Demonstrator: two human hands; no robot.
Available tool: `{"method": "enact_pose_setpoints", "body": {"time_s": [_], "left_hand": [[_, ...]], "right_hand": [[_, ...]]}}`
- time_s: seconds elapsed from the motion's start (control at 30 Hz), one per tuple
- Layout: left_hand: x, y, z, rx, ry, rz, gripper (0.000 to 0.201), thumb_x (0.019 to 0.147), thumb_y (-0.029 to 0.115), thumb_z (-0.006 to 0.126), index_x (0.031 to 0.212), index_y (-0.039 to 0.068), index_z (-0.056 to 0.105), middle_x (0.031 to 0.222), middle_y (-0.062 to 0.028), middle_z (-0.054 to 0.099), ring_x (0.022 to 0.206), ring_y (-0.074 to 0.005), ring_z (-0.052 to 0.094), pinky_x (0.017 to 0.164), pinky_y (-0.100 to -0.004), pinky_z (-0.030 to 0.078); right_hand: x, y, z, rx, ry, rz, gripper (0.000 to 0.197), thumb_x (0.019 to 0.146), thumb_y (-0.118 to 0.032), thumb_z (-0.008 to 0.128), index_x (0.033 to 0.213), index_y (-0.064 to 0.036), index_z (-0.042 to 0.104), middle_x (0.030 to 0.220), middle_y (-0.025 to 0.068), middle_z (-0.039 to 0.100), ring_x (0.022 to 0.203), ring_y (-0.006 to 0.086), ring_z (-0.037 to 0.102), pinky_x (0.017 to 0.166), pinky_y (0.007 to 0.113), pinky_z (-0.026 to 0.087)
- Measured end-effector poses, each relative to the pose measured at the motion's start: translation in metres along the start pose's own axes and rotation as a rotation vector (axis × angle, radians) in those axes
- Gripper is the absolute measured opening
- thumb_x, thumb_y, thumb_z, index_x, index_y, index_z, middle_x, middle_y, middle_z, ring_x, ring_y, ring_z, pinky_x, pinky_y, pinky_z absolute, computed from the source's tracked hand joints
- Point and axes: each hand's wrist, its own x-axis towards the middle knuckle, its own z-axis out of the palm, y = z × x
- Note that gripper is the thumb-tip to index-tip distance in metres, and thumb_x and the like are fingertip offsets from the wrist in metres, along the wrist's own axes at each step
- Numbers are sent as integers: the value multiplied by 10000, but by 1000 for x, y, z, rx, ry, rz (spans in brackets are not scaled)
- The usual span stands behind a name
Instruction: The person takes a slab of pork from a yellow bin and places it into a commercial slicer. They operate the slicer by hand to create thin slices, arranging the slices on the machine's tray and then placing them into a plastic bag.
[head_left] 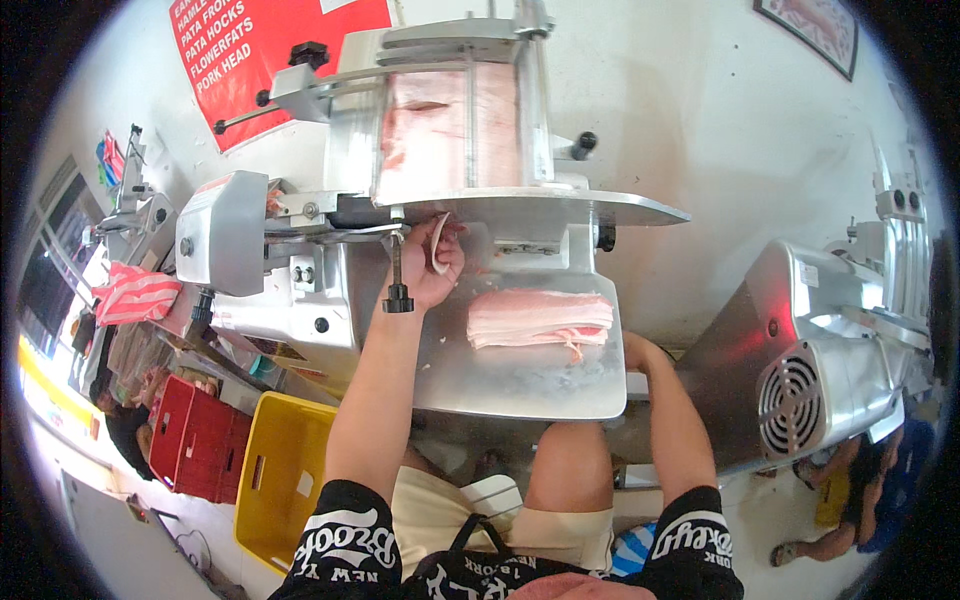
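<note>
Catching slices as they come off a meat slicer is the step in hand, judging by how things lie. Nearest the person, at six o'clock, the black printed sleeves and a bent knee fill the lower edge, with a yellow crate (285, 470) at seven o'clock and red crates (195, 440) beside it.

From there the left forearm runs up toward twelve o'clock. The left hand (432, 262) is raised at the outlet under the slicer's carriage, its fingers (447, 232) pinched on a thin pale slice (437, 243) that hangs curled just below the blade side. The right forearm comes up at four o'clock and passes behind the right edge of the steel tray (520, 385); the right hand (632, 350) is hidden there, so I cannot tell whether it grips anything.

On the tray, at the centre, lies a neat stack of sliced pork belly (540, 318), just right of the left hand and apart from it. The next move likely calls for carrying the slice rightward and laying it flat and square on the stack, without folding it.

Farther off, at twelve o'clock, the slab of pork belly (450, 125) stands upright in the slicer (300, 270). A second slicer (830, 350) sits at three o'clock.
</note>
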Motion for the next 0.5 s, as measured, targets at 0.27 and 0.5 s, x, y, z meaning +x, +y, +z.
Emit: {"method": "enact_pose_setpoints", "body": {"time_s": [0.27,0.5], "left_hand": [[-42,-14,-23,15,195,152,291,950,159,599,1188,-8,613,1083,-128,654,853,-170,633,590,-206,506],[-82,-88,70,941,-76,210,395,880,151,724,1252,58,626,1176,-88,640,978,-151,632,656,-263,532]], "right_hand": [[49,8,-27,-272,-367,89,317,855,-187,730,1149,-70,716,1107,172,733,950,257,700,866,417,547],[64,18,-22,-486,-361,199,274,861,-213,713,1109,-99,735,1051,178,741,898,292,720,802,451,567]]}}
